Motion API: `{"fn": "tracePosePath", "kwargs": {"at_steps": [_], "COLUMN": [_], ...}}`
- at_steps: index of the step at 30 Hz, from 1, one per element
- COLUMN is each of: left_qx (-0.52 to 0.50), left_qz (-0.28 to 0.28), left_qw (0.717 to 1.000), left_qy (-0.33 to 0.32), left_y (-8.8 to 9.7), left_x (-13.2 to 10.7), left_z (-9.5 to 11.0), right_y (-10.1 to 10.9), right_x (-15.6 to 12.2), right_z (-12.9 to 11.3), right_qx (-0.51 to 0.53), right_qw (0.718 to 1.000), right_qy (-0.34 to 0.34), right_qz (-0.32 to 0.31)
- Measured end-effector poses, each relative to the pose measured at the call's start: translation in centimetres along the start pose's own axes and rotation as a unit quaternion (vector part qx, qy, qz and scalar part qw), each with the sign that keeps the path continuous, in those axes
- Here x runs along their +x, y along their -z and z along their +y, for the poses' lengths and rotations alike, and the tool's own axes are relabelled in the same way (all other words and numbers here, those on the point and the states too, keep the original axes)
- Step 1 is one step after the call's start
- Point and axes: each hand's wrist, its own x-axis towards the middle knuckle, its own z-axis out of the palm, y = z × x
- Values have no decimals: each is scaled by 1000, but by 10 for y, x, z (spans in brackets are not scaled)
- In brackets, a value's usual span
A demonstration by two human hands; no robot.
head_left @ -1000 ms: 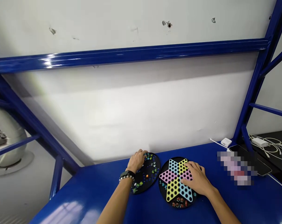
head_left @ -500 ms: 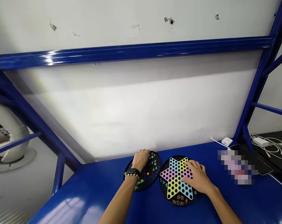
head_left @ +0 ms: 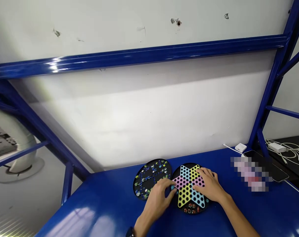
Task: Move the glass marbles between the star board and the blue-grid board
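Two round black game boards lie side by side on a blue table [head_left: 109,210]. The left board [head_left: 149,176] has several coloured marbles in its holes. The right board [head_left: 189,191] bears a star in pink, yellow and light blue with black holes, and red marbles along its near rim. My left hand [head_left: 159,196] is at the star board's left edge with the fingers pinched together on something small that I cannot make out. On the star's right side, my right hand [head_left: 208,187] lies flat with its fingers spread.
A blue metal frame [head_left: 139,56] stands against a white wall behind the table. At the right are a white charger [head_left: 240,147], a dark phone [head_left: 275,171], a blurred patch and white cables [head_left: 287,151]. A white rounded object shows at the far left.
My left hand has left the marble board and come across to the left edge of the star board. My right hand has stayed on the star.
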Motion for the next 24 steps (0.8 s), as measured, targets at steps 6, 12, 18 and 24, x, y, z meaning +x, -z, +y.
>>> {"fn": "tracePosePath", "kwargs": {"at_steps": [6, 12, 18, 24], "left_qx": [-4, 65, 226, 117], "left_qz": [-23, 103, 78, 125], "left_qw": [1000, 990, 940, 961], "left_qy": [-3, 70, 245, 217], "left_y": [-7, 8, 35, 27], "left_x": [-18, -20, -11, -27], "left_z": [0, -41, -102, -125], "right_y": [-1, 1, -1, -1], "right_x": [1, 1, 1, 1], "right_z": [1, 0, 1, 1], "right_qx": [0, 1, -5, -8], "right_qw": [1000, 1000, 1000, 1000], "right_qy": [2, 0, 2, 4], "right_qz": [1, 0, -2, -4]}}
